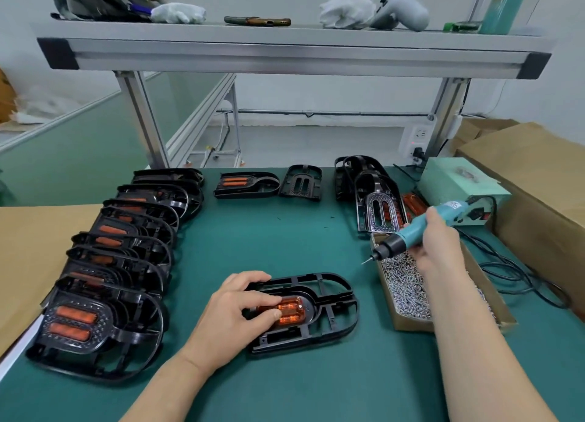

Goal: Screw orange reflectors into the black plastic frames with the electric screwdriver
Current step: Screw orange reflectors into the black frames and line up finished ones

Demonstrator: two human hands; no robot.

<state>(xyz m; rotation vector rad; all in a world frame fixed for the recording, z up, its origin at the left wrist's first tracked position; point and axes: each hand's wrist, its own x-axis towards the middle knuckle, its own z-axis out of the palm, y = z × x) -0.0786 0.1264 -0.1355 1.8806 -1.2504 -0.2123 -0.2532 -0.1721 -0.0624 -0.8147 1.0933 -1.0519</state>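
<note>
Hands are both occupied. The left hand [235, 311] rests over the 9 o'clock end of a black plastic frame [313, 304], its fingers and thumb curled on the orange reflector [291, 311] that sits in the frame's recess. That frame lies flat on the green table [269, 241] at about 6 o'clock from the table's middle, with its long axis running from 9 to 3 o'clock. At 3 o'clock the right hand [438, 241] grips the teal electric screwdriver [411, 230] around its body and holds it clear of the table. The bit points toward 8 o'clock, over the far corner of an open cardboard box [411, 325] of loose screws [405, 285]. A row of frames with reflectors fitted [107, 254] overlaps along 9 o'clock. Bare frames [367, 181] are stacked at 1 o'clock.
</note>
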